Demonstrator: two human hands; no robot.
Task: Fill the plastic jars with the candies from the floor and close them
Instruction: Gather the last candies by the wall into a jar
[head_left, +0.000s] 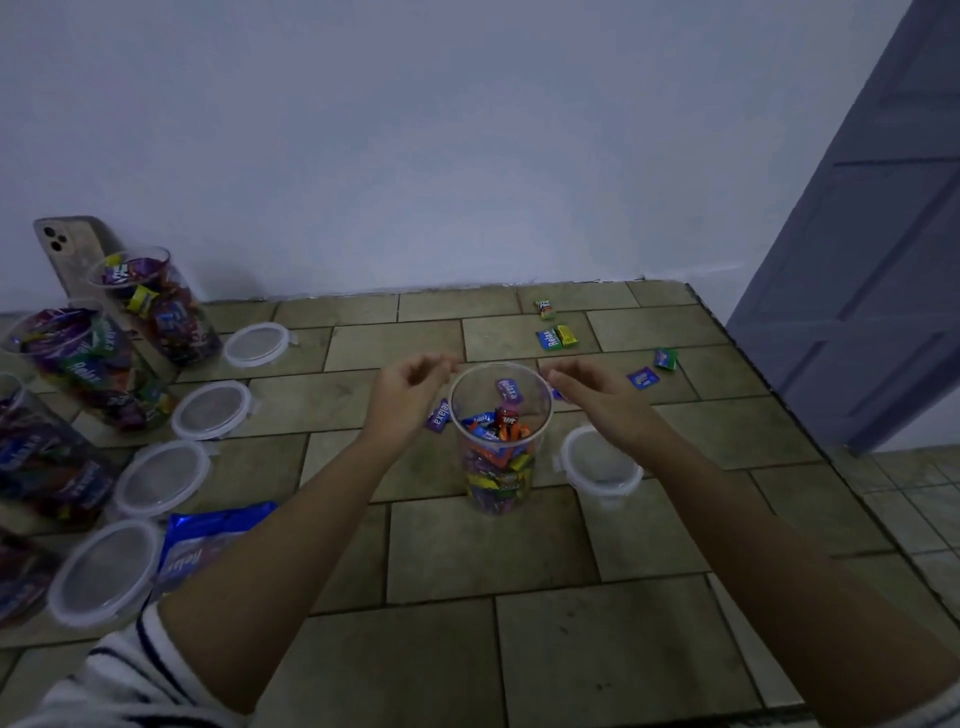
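Note:
A clear plastic jar (498, 457) stands upright on the tiled floor, about half full of wrapped candies. A purple candy (509, 391) is in mid-air at the jar's mouth. My left hand (410, 387) hovers just left of the rim and my right hand (587, 387) just right of it, both with loosely curled fingers and holding nothing. Another purple candy (439, 415) lies by the jar's left side. Loose candies lie beyond the jar: green ones (557, 336), a small one (544, 308), a purple one (643, 378) and a green-purple one (666, 358). A clear lid (597, 462) lies right of the jar.
Several filled open jars (156, 312) stand along the left, with several clear lids (210, 410) beside them. A blue candy bag (208, 540) lies near my left forearm. A phone (67, 254) leans against the wall. A grey door (872, 260) stands at the right by a floor step.

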